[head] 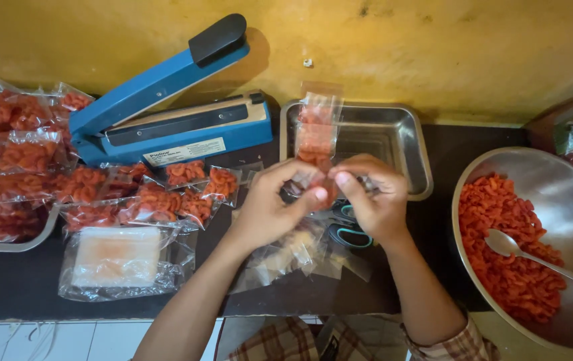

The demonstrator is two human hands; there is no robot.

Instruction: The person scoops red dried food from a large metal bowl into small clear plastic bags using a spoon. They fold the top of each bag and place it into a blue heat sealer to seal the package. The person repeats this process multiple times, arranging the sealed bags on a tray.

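Both of my hands hold one small clear plastic bag (317, 130) part-filled with orange-red snack pieces, standing upright in front of me. My left hand (274, 200) pinches its lower left side. My right hand (373, 194) pinches its lower right side. Under my hands lie several empty clear bags (293, 257) and a pair of scissors with teal handles (350, 230). Just behind the bag stands an empty steel tray (406, 144).
A blue heat sealer (166, 113) with its arm raised stands at the back left. Several filled snack bags (99, 194) lie left of it, some on a tray (12, 244). A large steel bowl (567, 194) of orange-red snacks with a spoon (533, 257) sits at right.
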